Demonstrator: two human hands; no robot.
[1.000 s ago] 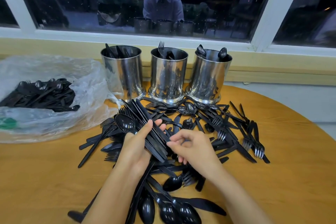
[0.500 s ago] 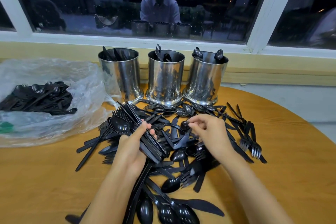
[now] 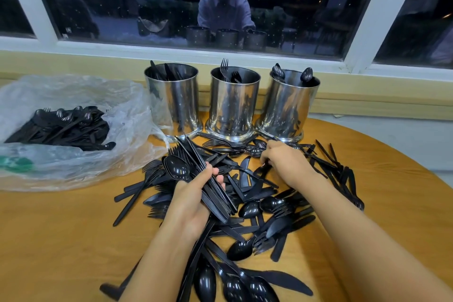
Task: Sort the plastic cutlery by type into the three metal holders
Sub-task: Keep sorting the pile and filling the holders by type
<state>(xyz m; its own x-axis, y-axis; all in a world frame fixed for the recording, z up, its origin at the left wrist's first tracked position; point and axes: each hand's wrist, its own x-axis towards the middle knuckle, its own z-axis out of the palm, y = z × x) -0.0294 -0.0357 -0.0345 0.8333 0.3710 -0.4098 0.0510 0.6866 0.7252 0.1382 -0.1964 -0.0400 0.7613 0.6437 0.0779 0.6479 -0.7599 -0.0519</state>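
**Q:** ok so what's closest to you on the worktop (image 3: 61,240)?

**A:** A few loose spoons (image 3: 232,284) and a knife (image 3: 282,279), right between your forearms. Just past those, your left grip (image 3: 193,203) is wrapped round a bundle of knives (image 3: 215,193) held over the pile (image 3: 269,206). One spoon bowl (image 3: 176,170) pokes out beside your thumb.

**Q:** and your right grip (image 3: 284,162)?

**A:** Further out, with the fingers curled down into the far side of the pile, just in front of the right holder (image 3: 289,105). Honestly can't tell if it's pinching anything.

**Q:** what about the holders?

**A:** Three in a row at the back, under the window (image 3: 220,7). The left holder (image 3: 174,100) has knives, the middle holder (image 3: 234,103) has forks and the right one has spoons. Off to your left there's a clear plastic bag (image 3: 73,167) with more black cutlery in it.
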